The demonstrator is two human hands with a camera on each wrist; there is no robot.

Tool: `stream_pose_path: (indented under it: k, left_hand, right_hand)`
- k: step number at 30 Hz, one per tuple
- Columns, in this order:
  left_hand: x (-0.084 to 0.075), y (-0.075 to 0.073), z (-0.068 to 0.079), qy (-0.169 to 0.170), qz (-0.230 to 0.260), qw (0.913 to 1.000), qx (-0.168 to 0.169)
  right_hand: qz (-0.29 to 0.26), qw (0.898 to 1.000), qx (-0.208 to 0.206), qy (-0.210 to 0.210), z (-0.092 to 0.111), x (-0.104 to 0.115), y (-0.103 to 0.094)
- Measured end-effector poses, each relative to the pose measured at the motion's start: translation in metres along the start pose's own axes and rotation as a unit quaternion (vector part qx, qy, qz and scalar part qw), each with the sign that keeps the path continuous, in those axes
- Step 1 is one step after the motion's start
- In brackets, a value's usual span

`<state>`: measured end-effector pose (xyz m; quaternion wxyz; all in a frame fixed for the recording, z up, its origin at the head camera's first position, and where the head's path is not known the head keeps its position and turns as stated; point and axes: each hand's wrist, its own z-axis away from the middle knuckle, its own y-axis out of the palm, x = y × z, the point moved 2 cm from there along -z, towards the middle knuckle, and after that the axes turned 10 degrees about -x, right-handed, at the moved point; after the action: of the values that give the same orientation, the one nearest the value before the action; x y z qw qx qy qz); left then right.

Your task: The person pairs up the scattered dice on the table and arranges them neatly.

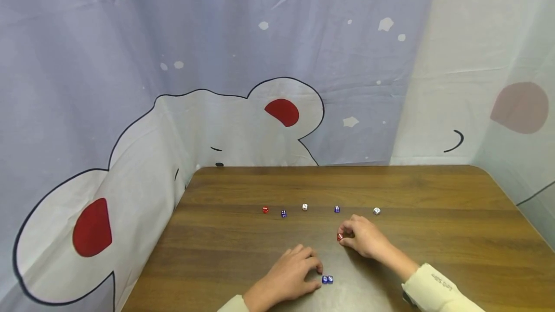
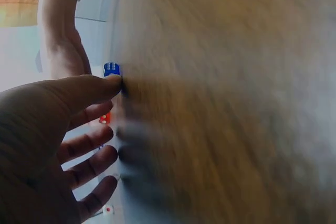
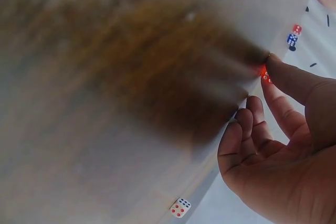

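My right hand (image 1: 366,237) pinches a red die (image 1: 340,237) between thumb and index finger, low over the table. In the right wrist view that red die (image 3: 266,75) shows between the thumb and index tips, and the other fingers curl loosely beside it. My left hand (image 1: 291,274) rests low at the front, fingers spread and relaxed. Right by its thumb and index finger, two blue dice (image 1: 327,279) sit side by side. In the left wrist view the thumb partly covers a blue die (image 2: 111,68).
Farther back on the wooden table (image 1: 243,187) stands a loose row: a red die (image 1: 265,210), a blue die (image 1: 284,214), a white die (image 1: 305,207), another blue die (image 1: 336,209) and another white die (image 1: 376,211). A printed curtain (image 1: 208,37) hangs behind the table.
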<state>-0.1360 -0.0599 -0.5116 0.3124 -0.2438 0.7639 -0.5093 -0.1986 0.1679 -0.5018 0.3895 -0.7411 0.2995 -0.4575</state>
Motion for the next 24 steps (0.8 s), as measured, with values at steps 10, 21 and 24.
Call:
stream_pose_path:
  k: [10, 21, 24]
  left_hand:
    - [0.009, -0.01, 0.004, -0.011, -0.001, 0.9999, -0.005]
    - [0.022, -0.015, 0.003, -0.031, -0.008, 0.9992, -0.023]
    - [0.026, -0.016, 0.003, -0.041, -0.007, 0.9987, -0.029]
  right_hand:
    - [-0.004, 1.0, 0.004, -0.022, 0.006, 0.006, 0.001]
    - [-0.006, 0.999, 0.002, -0.044, 0.014, 0.011, 0.002]
    - [-0.006, 0.999, -0.001, -0.054, 0.015, 0.013, 0.003]
